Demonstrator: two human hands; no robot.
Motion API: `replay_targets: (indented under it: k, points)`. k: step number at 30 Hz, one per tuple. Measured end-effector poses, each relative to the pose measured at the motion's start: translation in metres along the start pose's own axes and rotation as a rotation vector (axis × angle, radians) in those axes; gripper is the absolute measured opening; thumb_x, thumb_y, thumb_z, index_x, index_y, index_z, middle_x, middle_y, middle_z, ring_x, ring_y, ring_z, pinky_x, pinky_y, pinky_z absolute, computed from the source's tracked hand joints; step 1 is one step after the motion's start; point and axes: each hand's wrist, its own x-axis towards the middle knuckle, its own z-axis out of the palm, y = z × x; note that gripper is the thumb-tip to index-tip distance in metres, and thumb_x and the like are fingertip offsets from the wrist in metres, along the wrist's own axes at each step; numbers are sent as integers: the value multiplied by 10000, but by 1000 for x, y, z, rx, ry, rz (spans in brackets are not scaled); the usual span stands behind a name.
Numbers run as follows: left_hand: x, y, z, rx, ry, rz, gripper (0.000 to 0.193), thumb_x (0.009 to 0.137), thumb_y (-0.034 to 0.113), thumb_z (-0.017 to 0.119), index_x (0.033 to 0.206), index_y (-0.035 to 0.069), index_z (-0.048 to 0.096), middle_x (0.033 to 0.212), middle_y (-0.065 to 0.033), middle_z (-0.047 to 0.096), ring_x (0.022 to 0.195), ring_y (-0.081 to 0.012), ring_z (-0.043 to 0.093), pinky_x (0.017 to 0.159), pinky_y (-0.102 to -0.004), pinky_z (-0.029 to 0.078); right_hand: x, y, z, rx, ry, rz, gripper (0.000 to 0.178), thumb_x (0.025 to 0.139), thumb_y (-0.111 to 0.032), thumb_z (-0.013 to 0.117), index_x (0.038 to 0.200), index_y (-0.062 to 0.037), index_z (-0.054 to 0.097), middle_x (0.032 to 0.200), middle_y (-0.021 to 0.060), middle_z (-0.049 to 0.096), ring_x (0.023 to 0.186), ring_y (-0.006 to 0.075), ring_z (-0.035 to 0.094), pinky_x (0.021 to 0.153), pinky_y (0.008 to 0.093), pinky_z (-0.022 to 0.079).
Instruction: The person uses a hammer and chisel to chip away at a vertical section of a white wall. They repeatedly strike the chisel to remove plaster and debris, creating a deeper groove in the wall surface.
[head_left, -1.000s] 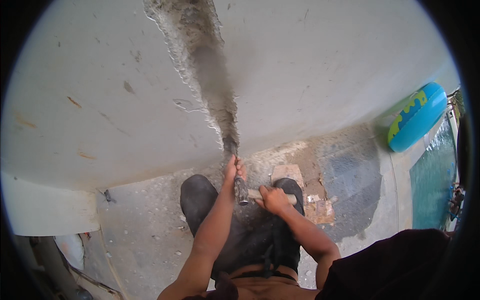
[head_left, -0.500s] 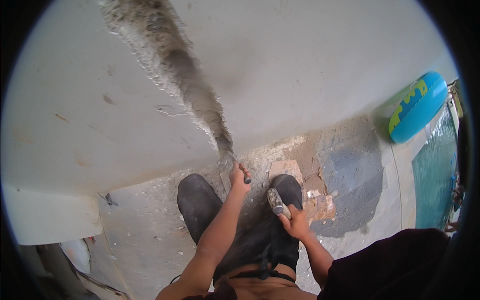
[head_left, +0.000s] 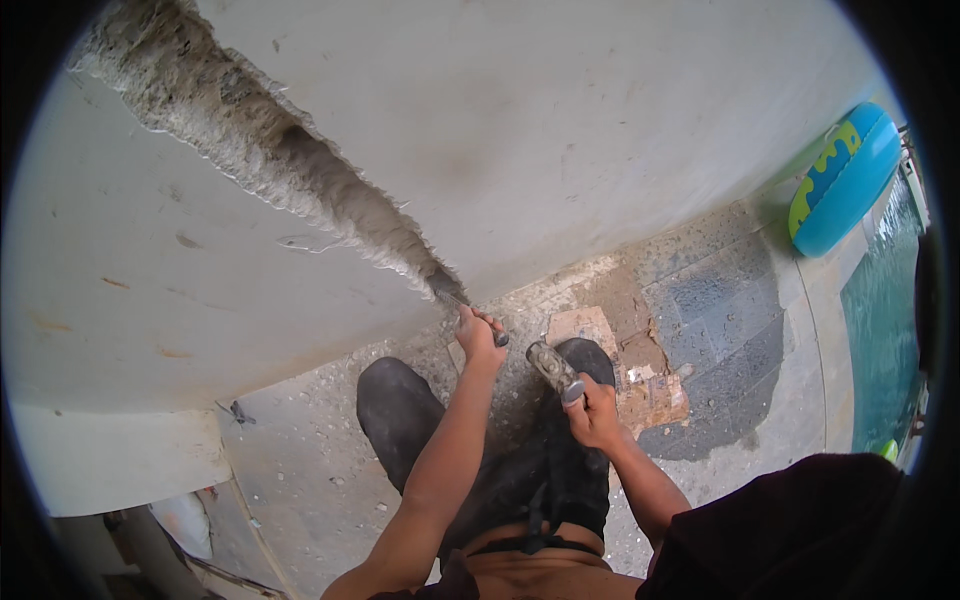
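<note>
A rough channel [head_left: 330, 185] is cut down the pale wall [head_left: 480, 110], its lower end near the floor. At that end my left hand [head_left: 478, 330] is closed round a chisel [head_left: 501, 339]. The chisel's dark round butt sticks out toward me, and its tip reaches into the bottom of the channel. My right hand [head_left: 597, 418] grips a hammer [head_left: 556, 370] by its handle, most of which the fingers hide. The dusty, worn hammer head hangs over my right knee, apart from the chisel.
Dust and rubble chips lie over the floor [head_left: 300, 465]. Torn cardboard [head_left: 650, 398] lies right of my knee, beside a dark wet patch [head_left: 720, 400]. A blue inflatable ring [head_left: 850, 185] leans at the wall, near pool water [head_left: 880, 320]. A white bag [head_left: 183, 524] sits lower left.
The view has turned, so the channel now slants more to the left. The hammer head has shifted slightly up, away from my right hand's wrist. The chisel stays at the channel's lower end.
</note>
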Motion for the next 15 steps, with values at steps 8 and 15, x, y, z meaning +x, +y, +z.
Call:
replay_targets:
  k: [8, 15]
  points:
    - [16, -8, 30, -127, 42, 66, 270, 1026, 301, 386, 827, 122, 424, 644, -9, 442, 520, -156, 443, 507, -294, 420, 20, 29, 66, 237, 416, -125, 400, 1003, -348, 451, 783, -28, 545, 555, 61, 528, 463, 173, 537, 462, 312, 422]
    - [25, 5, 32, -220, 64, 16, 260, 1024, 284, 375, 823, 127, 420, 642, -15, 440, 523, -164, 448, 513, -294, 433, 30, 40, 83, 169, 306, 5, 416, 992, -330, 449, 738, -21, 565, 584, 149, 552, 502, 302, 552, 484, 391, 415]
